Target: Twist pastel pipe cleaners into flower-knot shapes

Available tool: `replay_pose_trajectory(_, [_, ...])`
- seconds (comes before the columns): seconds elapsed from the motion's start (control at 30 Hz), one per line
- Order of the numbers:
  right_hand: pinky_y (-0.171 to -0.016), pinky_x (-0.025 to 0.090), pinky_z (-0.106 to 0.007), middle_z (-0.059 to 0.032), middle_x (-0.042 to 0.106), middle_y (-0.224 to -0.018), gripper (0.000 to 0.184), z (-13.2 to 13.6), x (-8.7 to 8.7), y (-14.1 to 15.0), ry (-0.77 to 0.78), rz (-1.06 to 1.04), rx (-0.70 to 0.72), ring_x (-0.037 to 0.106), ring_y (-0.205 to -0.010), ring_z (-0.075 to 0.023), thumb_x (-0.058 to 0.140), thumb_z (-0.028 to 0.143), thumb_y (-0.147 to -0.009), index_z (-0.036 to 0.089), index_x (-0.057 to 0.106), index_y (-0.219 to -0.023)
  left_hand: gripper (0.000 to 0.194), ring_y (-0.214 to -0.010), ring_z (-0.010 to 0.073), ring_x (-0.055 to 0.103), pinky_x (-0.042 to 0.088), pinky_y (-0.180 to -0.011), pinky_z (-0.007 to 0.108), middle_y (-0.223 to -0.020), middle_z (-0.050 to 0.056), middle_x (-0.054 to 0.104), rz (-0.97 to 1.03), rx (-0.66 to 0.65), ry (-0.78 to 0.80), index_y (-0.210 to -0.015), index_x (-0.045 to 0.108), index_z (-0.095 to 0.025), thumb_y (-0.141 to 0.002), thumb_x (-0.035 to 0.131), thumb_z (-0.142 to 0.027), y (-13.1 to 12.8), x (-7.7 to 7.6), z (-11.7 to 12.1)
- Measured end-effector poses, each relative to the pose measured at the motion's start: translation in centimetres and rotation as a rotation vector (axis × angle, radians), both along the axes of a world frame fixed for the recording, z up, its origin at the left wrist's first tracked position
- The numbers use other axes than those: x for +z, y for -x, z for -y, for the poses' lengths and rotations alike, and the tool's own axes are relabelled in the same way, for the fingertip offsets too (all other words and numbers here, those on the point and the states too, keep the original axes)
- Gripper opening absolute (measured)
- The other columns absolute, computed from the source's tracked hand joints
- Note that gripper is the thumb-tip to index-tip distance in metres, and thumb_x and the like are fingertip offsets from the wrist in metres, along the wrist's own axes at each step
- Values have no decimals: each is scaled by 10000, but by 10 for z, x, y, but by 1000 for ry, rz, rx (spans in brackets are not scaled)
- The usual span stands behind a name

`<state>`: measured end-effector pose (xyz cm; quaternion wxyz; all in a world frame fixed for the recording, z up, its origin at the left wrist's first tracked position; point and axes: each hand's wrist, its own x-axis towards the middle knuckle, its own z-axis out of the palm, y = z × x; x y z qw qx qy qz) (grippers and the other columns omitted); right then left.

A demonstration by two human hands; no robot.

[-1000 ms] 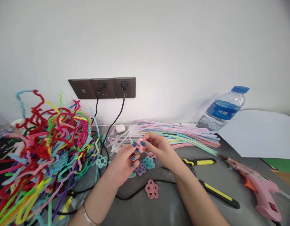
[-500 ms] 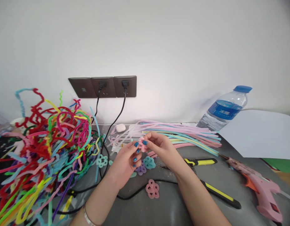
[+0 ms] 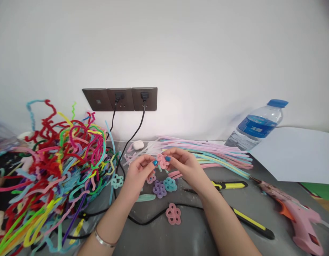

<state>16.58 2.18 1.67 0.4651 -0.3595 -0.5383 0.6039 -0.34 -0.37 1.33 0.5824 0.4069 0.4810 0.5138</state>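
Between my two hands, raised over the grey table, is a small pink pipe-cleaner flower with looped petals. My left hand pinches its left side between thumb and fingers. The thumb and fingers of my right hand are closed on its right side. Below them on the table lie a purple flower, a blue flower and a larger pink flower. A teal flower rests left of my left hand, and a pale green looped strip lies just below it.
A tangled heap of coloured pipe cleaners covers the left side. Straight pipe cleaners lie along the wall. To the right are yellow-black pliers, a pink glue gun, a water bottle and white paper. Black cables run from wall sockets.
My left hand has turned, its lower fingers now tucked away, and more of the pink flower shows. The green strip and another small pink flower below have come into view. The camera shifted slightly.
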Motion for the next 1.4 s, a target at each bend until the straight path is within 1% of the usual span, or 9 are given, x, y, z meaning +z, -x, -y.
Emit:
replay_pose_trajectory(0.13, [-641,510,-279,-18,660,-743,235,-1,-4,1,-26,9,29,600,-654,-141,718,400,-801,182,658,-866,350,-570,97,516,386,-465,187,-692,-3,590,22,-66,6,-822,662,-172,-728,741,-500,-4,2,3])
replay_pose_trajectory(0.4, [-618,499,-272,-23,612,-724,358,-3,-4,2,-9,56,41,588,-692,-159,616,524,-849,181,650,-755,289,-545,109,510,373,-449,190,-637,8,606,-119,-48,-29,-812,709,-179,-759,725,-463,5,-9,-3])
replay_pose_trajectory(0.57, [-604,481,-262,-16,629,-729,332,-2,-4,2,41,83,88,571,-658,-143,708,498,-783,176,650,-834,249,-524,105,481,357,-447,192,-614,15,605,-188,-73,-114,-772,721,-168,-787,702,-416,8,-6,-4])
replay_pose_trajectory(0.67, [-555,432,-237,-17,636,-706,356,-2,-4,1,75,132,112,551,-623,-129,723,505,-768,170,609,-801,222,-526,105,483,364,-450,190,-615,10,601,-203,-68,-151,-773,715,-173,-792,696,-393,6,-5,-4])
replay_pose_trajectory(0.83, [-529,376,-224,13,563,-659,402,-1,-4,3,76,136,116,503,-606,-119,720,548,-755,172,579,-767,239,-583,116,531,426,-465,192,-749,18,632,-142,-82,-94,-891,706,-190,-787,703,-405,2,-5,-3])
replay_pose_trajectory(0.93, [-504,327,-216,34,512,-647,400,-1,-6,5,90,116,121,455,-574,-102,731,545,-748,177,575,-768,245,-590,111,545,439,-477,191,-772,16,639,-95,-96,-48,-880,692,-182,-742,758,-374,1,-7,-3])
replay_pose_trajectory(1.03, [-499,292,-218,32,511,-656,383,-2,-8,3,137,68,191,414,-550,-89,716,533,-775,171,593,-793,248,-592,107,550,445,-502,193,-731,13,646,-38,-114,2,-832,682,-169,-730,775,-375,2,-6,-4])
replay_pose_trajectory(1.2, [-547,313,-222,11,542,-722,360,-1,-9,-2,235,-82,339,423,-584,-86,741,494,-775,155,629,-819,325,-620,123,578,462,-558,214,-678,27,660,62,-181,42,-788,704,-143,-671,820,-423,4,2,-2])
replay_pose_trajectory(1.4, [-539,293,-221,22,509,-670,328,0,-6,-9,331,-134,460,402,-567,-84,776,450,-753,148,648,-769,311,-583,109,577,446,-558,208,-635,30,654,83,-297,115,-730,708,-127,-655,843,-396,6,9,1])
